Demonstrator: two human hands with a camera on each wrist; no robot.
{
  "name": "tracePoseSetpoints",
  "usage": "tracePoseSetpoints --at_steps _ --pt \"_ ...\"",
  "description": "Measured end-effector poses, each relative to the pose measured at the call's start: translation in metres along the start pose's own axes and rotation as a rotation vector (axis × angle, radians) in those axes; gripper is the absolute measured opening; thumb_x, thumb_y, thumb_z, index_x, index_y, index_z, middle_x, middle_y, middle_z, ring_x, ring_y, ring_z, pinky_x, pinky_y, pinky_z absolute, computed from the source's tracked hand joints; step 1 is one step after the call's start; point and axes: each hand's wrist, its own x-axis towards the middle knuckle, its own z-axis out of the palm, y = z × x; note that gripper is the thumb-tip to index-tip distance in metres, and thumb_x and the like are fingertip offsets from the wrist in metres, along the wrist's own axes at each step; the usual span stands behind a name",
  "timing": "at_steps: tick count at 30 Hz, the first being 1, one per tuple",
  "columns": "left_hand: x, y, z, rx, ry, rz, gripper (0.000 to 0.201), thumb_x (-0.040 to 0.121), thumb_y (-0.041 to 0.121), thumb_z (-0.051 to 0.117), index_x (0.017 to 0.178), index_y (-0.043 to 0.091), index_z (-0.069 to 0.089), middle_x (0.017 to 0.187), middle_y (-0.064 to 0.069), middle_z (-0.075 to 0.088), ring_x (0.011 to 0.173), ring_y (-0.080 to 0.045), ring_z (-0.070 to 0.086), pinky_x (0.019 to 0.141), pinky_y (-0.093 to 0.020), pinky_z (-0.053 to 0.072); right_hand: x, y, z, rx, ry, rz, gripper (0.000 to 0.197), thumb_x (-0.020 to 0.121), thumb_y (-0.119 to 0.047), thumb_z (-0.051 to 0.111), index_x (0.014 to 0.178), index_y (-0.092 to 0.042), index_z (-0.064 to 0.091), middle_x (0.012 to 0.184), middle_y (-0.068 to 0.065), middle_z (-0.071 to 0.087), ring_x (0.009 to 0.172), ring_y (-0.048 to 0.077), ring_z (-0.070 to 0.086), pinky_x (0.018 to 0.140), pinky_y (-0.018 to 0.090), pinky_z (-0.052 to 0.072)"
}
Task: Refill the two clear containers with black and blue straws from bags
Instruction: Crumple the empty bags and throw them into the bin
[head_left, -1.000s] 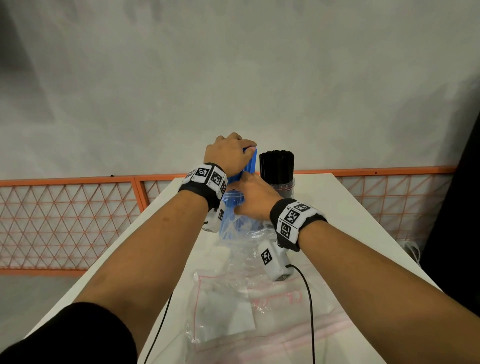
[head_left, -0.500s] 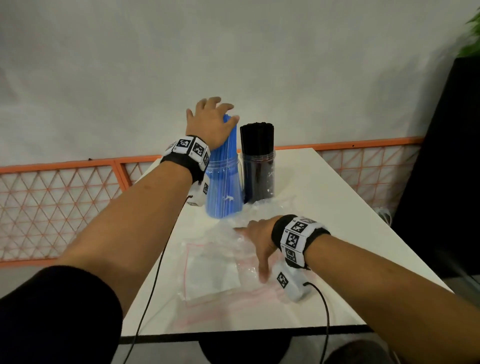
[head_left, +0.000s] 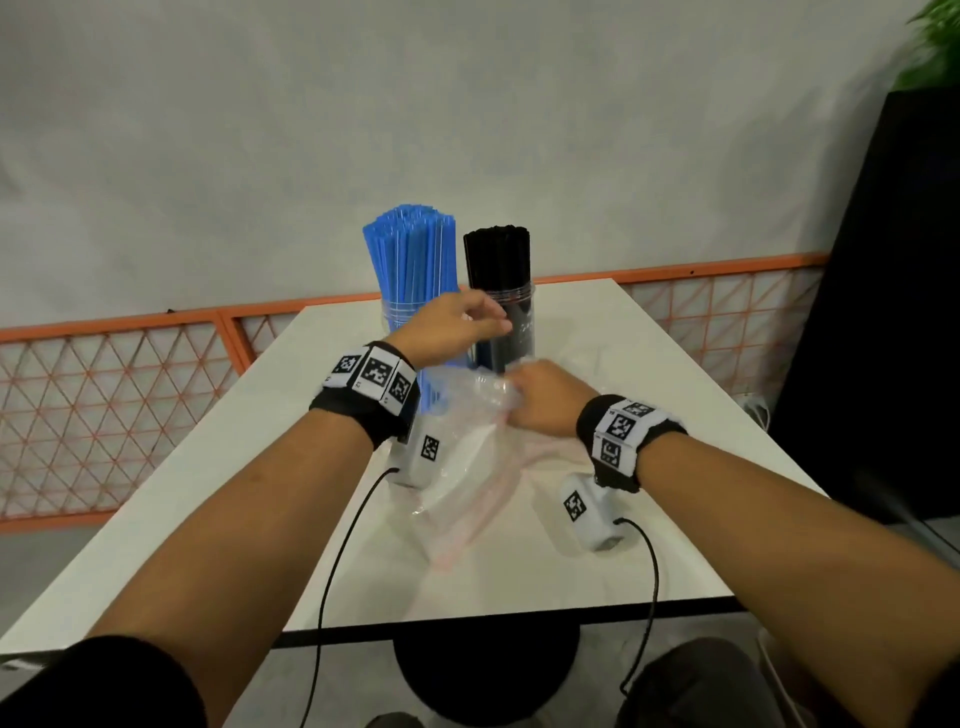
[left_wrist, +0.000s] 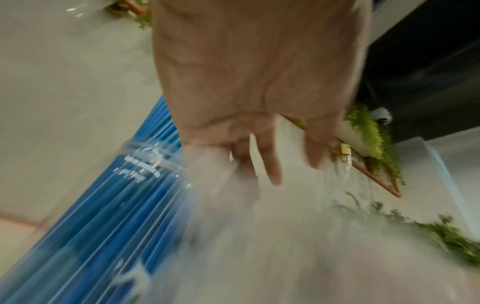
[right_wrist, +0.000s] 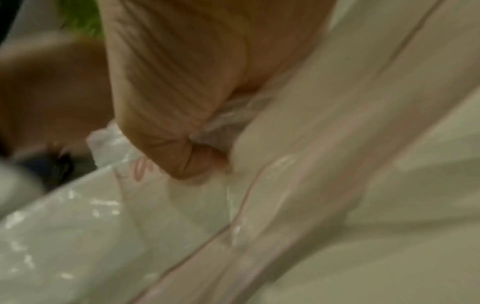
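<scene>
Since both clear containers stand packed, blue straws (head_left: 410, 260) in one and black straws (head_left: 497, 260) in the other just beyond the fingertips, the refill looks essentially done. What remains seems to be tidying the empty bags (head_left: 467, 457) (crumpled clear plastic with pink seams). The right hand (head_left: 540, 397) has its fingers curled tight on a fold of bag; the left hand (head_left: 449, 330) hovers just above it, fingers loosely spread, holding nothing.
</scene>
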Motion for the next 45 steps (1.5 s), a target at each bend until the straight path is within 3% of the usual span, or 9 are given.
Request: tracePoseSetpoints --at_steps 6,15,19,22,26,31,34,38,45 --pt "-0.016 0.013 0.021 -0.583 -0.394 0.107 0.092 0.064 0.041 0.087 0.142 0.016 0.045 0.134 0.005 0.056 0.127 -0.013 0.053 0.107 -0.033 0.045 -0.009 0.0 -0.042 0.731 0.475 0.03 0.032 0.08 -0.001 0.064 0.071 -0.032 0.066 0.074 -0.011 0.067 0.071 0.006 0.061 0.065 0.018 0.05" --pt "-0.005 0.1 0.078 -0.602 -0.04 0.194 0.054 0.074 -0.005 0.079 0.118 0.008 0.053 0.111 -0.013 0.064 0.102 -0.027 0.064 0.09 -0.047 0.053 -0.068 0.017 -0.082 1.198 0.785 -0.06 0.019 0.081 -0.001 0.044 0.091 -0.015 0.054 0.087 0.004 0.054 0.075 0.013 0.051 0.063 0.023 0.044" --pt "-0.002 0.158 0.117 -0.694 0.09 0.233 0.049 0.076 0.002 0.077 0.119 0.005 0.054 0.115 -0.023 0.066 0.106 -0.039 0.065 0.092 -0.055 0.053 -0.117 0.048 -0.099 0.819 0.819 -0.073 0.046 0.082 -0.05 0.059 0.126 -0.038 0.051 0.126 -0.001 0.049 0.124 0.02 0.047 0.107 0.047 0.039" --pt "0.0 0.202 0.152 -0.779 0.088 0.252 0.045 0.074 -0.001 0.077 0.109 0.018 0.056 0.115 -0.02 0.065 0.103 -0.035 0.066 0.085 -0.046 0.059 -0.165 0.078 -0.11 0.749 0.783 -0.027 0.08 0.075 -0.054 0.07 0.143 -0.05 0.029 0.144 -0.015 0.035 0.137 -0.001 0.031 0.113 0.042 0.034" --pt "-0.001 0.26 0.219 -0.859 -0.006 0.262 0.052 0.077 0.006 0.08 0.11 0.033 0.05 0.118 -0.005 0.061 0.106 -0.019 0.064 0.08 -0.029 0.058 -0.245 0.121 -0.123 0.605 0.733 0.025 0.108 0.073 -0.048 0.078 0.151 -0.04 0.004 0.158 0.004 0.016 0.147 0.02 0.021 0.116 0.055 0.027" --pt "-0.017 0.312 0.318 -0.922 -0.213 0.314 0.038 0.082 0.012 0.071 0.11 0.029 0.051 0.104 0.002 0.061 0.09 0.002 0.064 0.072 -0.019 0.056 -0.338 0.181 -0.125 0.446 0.943 0.243 0.08 0.079 -0.02 0.071 0.142 -0.011 0.022 0.137 0.022 0.036 0.132 0.033 0.04 0.109 0.052 0.037" --pt "-0.031 0.326 0.381 -0.988 -0.453 0.254 0.057 0.071 0.011 0.052 0.127 0.009 0.044 0.12 -0.021 0.054 0.11 -0.032 0.057 0.094 -0.051 0.053 -0.388 0.223 -0.107 0.475 1.054 0.377 0.064 0.077 -0.012 0.06 0.133 -0.016 0.029 0.134 0.026 0.039 0.126 0.04 0.043 0.105 0.056 0.039" --pt "-0.039 0.325 0.457 -1.009 -0.637 -0.033 0.066 0.069 0.023 0.048 0.133 0.006 0.047 0.141 -0.033 0.041 0.13 -0.045 0.045 0.107 -0.059 0.042 -0.433 0.278 -0.073 0.474 1.097 0.569 0.048 0.079 -0.009 0.055 0.119 -0.026 0.033 0.13 0.026 0.043 0.12 0.04 0.048 0.101 0.057 0.042" --pt "-0.012 0.246 0.572 -0.695 -0.442 0.026 0.041 0.095 -0.002 0.039 0.134 0.009 0.046 0.115 -0.004 0.061 0.1 -0.017 0.06 0.089 -0.032 0.052 -0.45 0.365 0.027 0.51 0.904 0.793 0.064 0.082 -0.009 0.066 0.132 -0.026 0.03 0.132 0.009 0.047 0.122 0.02 0.05 0.104 0.041 0.044"
